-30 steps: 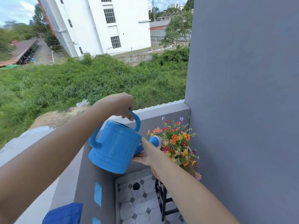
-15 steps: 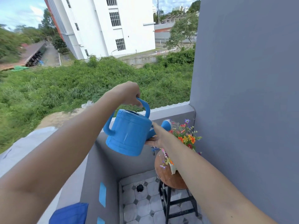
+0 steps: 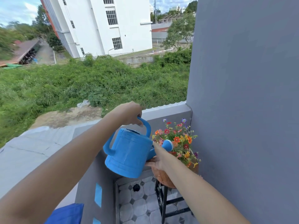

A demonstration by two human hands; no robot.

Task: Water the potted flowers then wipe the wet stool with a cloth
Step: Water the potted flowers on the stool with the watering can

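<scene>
Blue cloth (image 3: 68,214): lay nearest, at the bottom edge by the person's left forearm, only a corner of it in sight.
Left hand (image 3: 129,113): was closed around the top handle of the watering can, fingers curled over it.
Right hand (image 3: 159,161): was pressed flat against the can's lower side near the spout's base, fingers spread and mostly hidden behind the can; it steadied rather than gripped.
Watering can (image 3: 131,152): blue plastic, held in the air and tipped toward the right, its round rose (image 3: 168,145) pushed in among the blossoms.
Potted flowers (image 3: 179,139): a bunch of orange, red, pink and purple blooms, standing in the corner against the grey wall (image 3: 242,94); the pot itself was hidden behind the arm.
Stool (image 3: 163,178): round wooden seat on black legs, under the flowers, on the tiled floor (image 3: 137,206).
Floor drain (image 3: 136,187): a dark hole in the tiles, just left of the stool.
Parapet (image 3: 165,109): ran behind the can.
Beyond: green scrub and a white building (image 3: 103,25).
</scene>
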